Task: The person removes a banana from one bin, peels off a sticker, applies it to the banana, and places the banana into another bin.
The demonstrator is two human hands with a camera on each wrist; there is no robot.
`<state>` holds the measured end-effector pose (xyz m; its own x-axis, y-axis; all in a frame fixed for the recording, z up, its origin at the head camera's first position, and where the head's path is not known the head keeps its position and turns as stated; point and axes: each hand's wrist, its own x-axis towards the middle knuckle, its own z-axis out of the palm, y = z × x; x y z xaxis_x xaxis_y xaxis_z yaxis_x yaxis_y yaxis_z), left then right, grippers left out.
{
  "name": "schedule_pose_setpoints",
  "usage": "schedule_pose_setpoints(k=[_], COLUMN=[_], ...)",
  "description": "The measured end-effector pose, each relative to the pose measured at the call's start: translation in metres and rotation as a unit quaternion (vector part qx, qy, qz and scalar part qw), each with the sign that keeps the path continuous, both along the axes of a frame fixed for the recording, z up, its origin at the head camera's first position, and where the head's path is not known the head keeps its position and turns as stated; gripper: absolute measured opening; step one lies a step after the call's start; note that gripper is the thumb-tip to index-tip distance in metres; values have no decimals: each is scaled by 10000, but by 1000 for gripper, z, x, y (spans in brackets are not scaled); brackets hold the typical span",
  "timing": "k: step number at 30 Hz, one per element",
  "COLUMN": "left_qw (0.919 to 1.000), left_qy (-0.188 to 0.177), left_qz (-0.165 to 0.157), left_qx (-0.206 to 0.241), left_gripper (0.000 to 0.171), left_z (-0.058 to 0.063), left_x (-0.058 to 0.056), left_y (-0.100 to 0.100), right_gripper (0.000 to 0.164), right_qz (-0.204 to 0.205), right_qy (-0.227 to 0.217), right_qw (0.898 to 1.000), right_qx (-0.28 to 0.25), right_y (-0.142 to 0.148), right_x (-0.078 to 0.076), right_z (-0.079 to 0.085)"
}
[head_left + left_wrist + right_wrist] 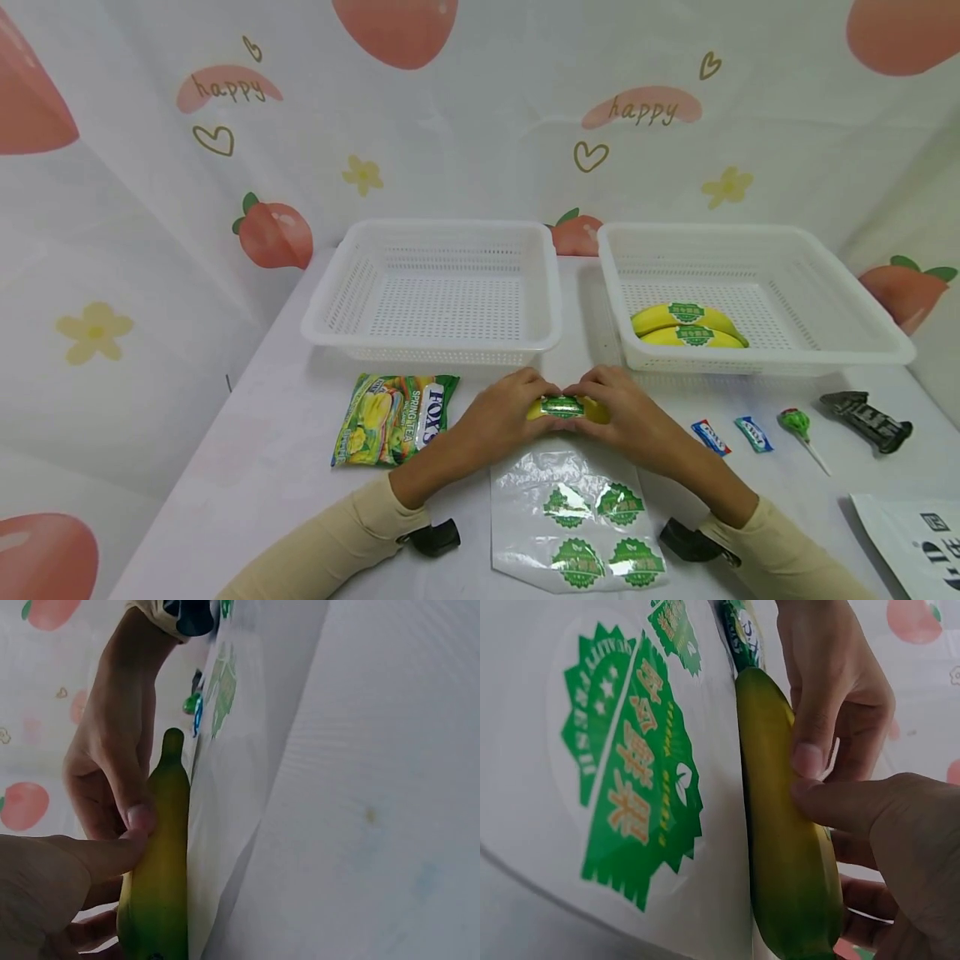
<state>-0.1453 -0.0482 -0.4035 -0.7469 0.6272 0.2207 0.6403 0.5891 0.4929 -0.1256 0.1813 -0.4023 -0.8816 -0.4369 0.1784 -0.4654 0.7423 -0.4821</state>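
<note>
A yellow banana [597, 410] with green ends lies on the table between both hands. Along its upper side is a green and white oval sticker [562, 407]. My left hand [504, 410] grips one end, thumb on the near side and fingers over the far side. On the other end my right hand [628, 417] holds it the same way, and the two thumbs meet at the middle, as the right wrist view of the banana [780, 817] shows. Just in front lies a clear sheet [517, 521] bearing several green round stickers [577, 562].
Behind stand two white baskets, the left one [431, 342] bare inside, the right one [757, 358] holding two stickered bananas [693, 336]. A FOX'S candy bag [393, 421] lies left. Rightward are small candies [753, 434], a lollipop [795, 423], a black wrapper [868, 421] and a white packet [900, 533].
</note>
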Motion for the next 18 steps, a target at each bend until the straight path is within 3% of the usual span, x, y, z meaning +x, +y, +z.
schedule_pose_setpoints(k=[6, 18], left_qw=[9998, 9988], left_qy=[24, 145], left_qz=[17, 61], left_qx=[-193, -474], left_gripper=[38, 37], left_z=[1, 3], left_x=[0, 0], left_y=[1, 3], right_gripper=[34, 33], right_qz=[19, 112], right_qy=[150, 287], right_qw=[9996, 9993], right_qx=[247, 208], right_y=[2, 2], right_x=[1, 1], right_z=[2, 0])
